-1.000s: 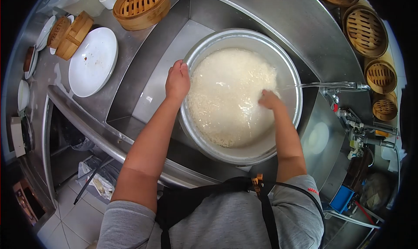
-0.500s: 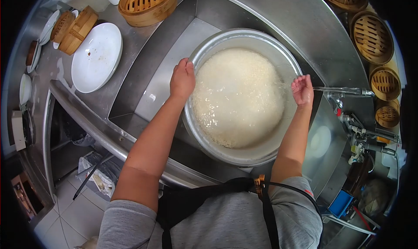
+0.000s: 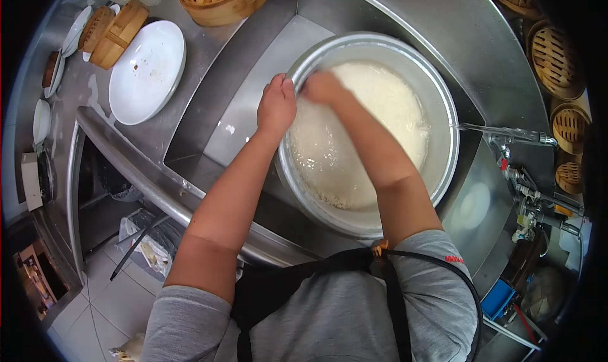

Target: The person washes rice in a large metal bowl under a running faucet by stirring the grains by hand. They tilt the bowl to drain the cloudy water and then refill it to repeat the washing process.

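Note:
A large round metal pot (image 3: 446, 162) stands in the sink, holding white rice (image 3: 386, 89) under cloudy water. My left hand (image 3: 277, 107) is closed over the pot's left rim, thumb on top. Across the pot reaches my right arm, and my right hand (image 3: 323, 88) is just inside the left wall, close to the left hand and low over the water. Motion smears its fingers, so I cannot tell how they are held. From the faucet (image 3: 532, 136) on the right, a stream of water runs over the pot's rim.
The steel sink (image 3: 253, 86) surrounds the pot. On the left counter are a white plate (image 3: 149, 77) with crumbs and bamboo steamers (image 3: 225, 4). More steamers (image 3: 551, 61) line the right side, above pipes and valves (image 3: 529, 197). A bagged bin (image 3: 149, 241) stands below left.
My right hand has swung from the pot's right rim, by the water stream, across to the inner left side. My left hand keeps its hold on the rim. The view has shifted slightly.

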`<state>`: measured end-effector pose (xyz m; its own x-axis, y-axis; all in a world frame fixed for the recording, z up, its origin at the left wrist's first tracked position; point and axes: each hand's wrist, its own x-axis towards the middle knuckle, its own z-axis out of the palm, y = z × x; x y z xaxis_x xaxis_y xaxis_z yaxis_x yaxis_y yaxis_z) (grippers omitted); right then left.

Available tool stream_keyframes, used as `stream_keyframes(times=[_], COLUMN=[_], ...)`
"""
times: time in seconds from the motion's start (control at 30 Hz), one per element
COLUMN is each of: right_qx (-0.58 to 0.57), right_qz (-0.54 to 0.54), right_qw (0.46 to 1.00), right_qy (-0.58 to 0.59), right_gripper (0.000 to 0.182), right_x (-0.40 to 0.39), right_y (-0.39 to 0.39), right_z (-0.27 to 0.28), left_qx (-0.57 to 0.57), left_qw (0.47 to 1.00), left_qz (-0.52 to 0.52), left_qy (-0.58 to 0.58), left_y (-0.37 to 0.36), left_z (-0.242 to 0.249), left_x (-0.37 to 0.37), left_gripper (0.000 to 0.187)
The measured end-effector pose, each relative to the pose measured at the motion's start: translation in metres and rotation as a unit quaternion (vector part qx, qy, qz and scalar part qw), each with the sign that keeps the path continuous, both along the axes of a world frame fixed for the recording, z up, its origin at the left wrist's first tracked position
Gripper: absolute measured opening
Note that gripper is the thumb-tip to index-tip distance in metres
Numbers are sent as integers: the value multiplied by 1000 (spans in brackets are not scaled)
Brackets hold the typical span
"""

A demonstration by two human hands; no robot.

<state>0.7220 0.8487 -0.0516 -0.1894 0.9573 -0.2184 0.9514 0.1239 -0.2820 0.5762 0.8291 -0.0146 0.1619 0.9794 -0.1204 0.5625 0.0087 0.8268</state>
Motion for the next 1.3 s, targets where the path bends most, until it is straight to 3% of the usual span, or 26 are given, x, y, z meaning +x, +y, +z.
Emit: stream_keyframes(times=[0.07,0.1,0.13,0.2,0.27,0.33,0.47,0.53,0.6,0.7,0.8,0.93,1.03,1.13,1.2,1.27,1.3], right_qx=[-24,2,-68,-98,-143,-174,-62,-133,-58,37,-30,-110,-184,-266,-310,-249,-202], right_qz=[68,150,219,267,300,266,248,193,14,-287,-432,-160,45,51,-21,-96,-75], right_qw=[996,989,973,959,943,948,965,956,975,950,895,975,964,940,921,925,935], right_qy=[43,-4,-28,-12,-21,-18,-47,-178,-212,-115,-112,-106,-185,-208,-233,-270,-282], right_gripper=[19,19,19,17,18,15,12,20,32,48,53,56,53,43,30,23,22], right_x=[-41,-54,-59,-51,-23,13,91,105,111,121,76,23,51,107,134,153,167], right_y=[-47,-77,-104,-161,-205,-237,-259,-232,-213,-204,-201,-240,-271,-252,-224,-195,-182], right_z=[-11,-1,13,15,26,35,4,26,30,-11,-35,23,38,52,62,65,65], left_qx=[21,17,18,21,15,-13,-6,-1,0,-6,-1,4,-9,-4,5,9,1], left_qw=[1000,1000,1000,1000,999,999,1000,1000,1000,1000,1000,1000,1000,1000,1000,1000,1000], left_qz=[-4,-1,0,-2,-4,-8,1,-6,-4,-6,-7,-5,-10,-5,0,-3,-4], left_qy=[-1,-5,-6,-8,-28,-45,-27,-15,-2,-7,-17,-3,-5,-13,-18,-14,-15], left_y=[-1,0,-1,-2,-2,-4,-1,-2,-1,-2,0,1,0,-1,0,-2,-3], left_z=[-1,-4,-3,3,4,16,6,7,7,8,7,1,7,7,7,9,11], left_x=[0,1,0,1,2,2,2,3,0,3,1,2,1,2,3,3,3], left_gripper=[36,35,34,33,32,32,33,33,33,33,33,33,33,32,33,33,33])
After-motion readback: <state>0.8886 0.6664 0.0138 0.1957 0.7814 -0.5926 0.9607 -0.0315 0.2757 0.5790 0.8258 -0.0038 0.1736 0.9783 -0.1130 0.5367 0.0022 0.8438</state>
